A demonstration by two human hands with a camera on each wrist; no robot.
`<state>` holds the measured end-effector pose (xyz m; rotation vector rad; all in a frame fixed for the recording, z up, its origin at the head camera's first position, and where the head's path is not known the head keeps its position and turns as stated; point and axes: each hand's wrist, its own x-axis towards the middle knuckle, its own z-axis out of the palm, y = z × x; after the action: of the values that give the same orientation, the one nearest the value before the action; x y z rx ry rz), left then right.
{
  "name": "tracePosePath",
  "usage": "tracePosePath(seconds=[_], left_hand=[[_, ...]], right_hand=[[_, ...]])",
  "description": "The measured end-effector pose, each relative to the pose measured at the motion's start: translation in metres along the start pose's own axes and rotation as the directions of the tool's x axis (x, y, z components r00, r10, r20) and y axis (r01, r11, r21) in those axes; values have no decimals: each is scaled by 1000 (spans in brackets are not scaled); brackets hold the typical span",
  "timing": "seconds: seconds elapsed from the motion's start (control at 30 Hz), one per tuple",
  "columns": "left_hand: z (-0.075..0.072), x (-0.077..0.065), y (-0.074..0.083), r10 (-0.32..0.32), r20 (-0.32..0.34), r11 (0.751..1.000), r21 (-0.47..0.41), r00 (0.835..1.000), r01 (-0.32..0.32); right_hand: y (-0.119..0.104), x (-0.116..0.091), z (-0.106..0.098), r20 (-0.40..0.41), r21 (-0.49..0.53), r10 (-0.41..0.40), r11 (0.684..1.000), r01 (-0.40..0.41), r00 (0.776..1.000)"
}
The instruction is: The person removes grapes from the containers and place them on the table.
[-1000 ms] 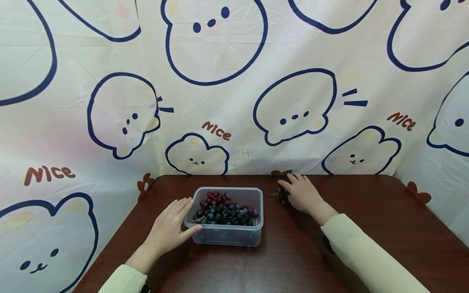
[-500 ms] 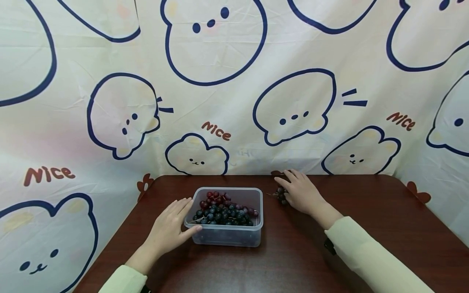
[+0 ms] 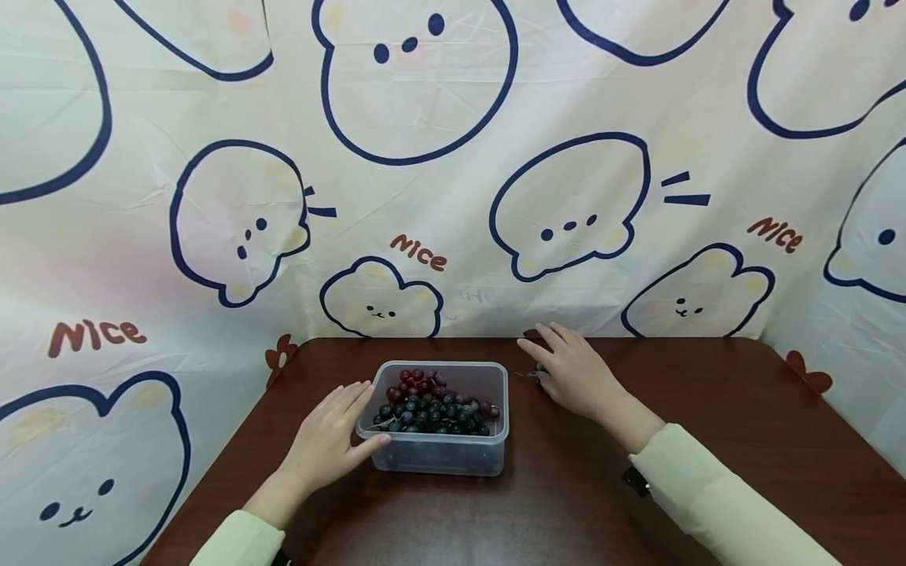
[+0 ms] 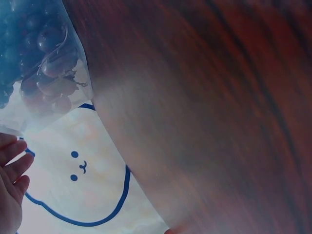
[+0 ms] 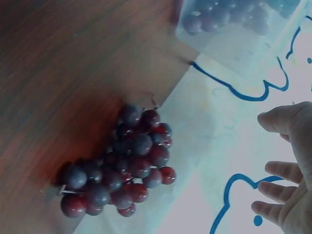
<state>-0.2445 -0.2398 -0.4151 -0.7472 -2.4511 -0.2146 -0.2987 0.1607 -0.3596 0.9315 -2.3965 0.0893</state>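
A clear plastic container point(image 3: 439, 456) stands on the table with dark blue and red grapes point(image 3: 432, 413) inside. My left hand point(image 3: 322, 440) rests against its left side, fingers straight along the rim and thumb at the front corner. To the container's right lies a loose bunch of dark red grapes point(image 5: 124, 165), mostly hidden beneath my right hand point(image 3: 576, 373) in the head view. In the right wrist view the right hand's spread fingers point(image 5: 278, 190) are apart from the bunch, holding nothing. A thin stem point(image 3: 525, 375) sticks out left of that hand.
The dark brown wooden table point(image 3: 453, 519) runs back to a pale cloth backdrop point(image 3: 453, 196) printed with blue-outlined bears. The backdrop rises right behind the table's far edge. A small black device point(image 3: 635, 479) sits at the right wrist, under the sleeve.
The right hand has shifted a little to the left over the loose bunch, covering more of it. The left hand and the container stay where they were.
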Motion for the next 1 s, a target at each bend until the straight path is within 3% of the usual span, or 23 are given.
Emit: tracePosePath(seconds=[0.4, 0.67, 1.0], left_hand=[[-1, 0, 0, -11, 14, 1000, -6, 1000, 12], [-1, 1, 0, 1, -4, 1000, -2, 1000, -1], [-1, 1, 1, -17, 28, 1000, -6, 999, 18]], right_hand=[[-24, 13, -13, -71, 44, -76, 996, 79, 995], [-42, 24, -18, -77, 94, -107, 989, 114, 991], [-72, 38, -17, -76, 175, -170, 968, 181, 982]])
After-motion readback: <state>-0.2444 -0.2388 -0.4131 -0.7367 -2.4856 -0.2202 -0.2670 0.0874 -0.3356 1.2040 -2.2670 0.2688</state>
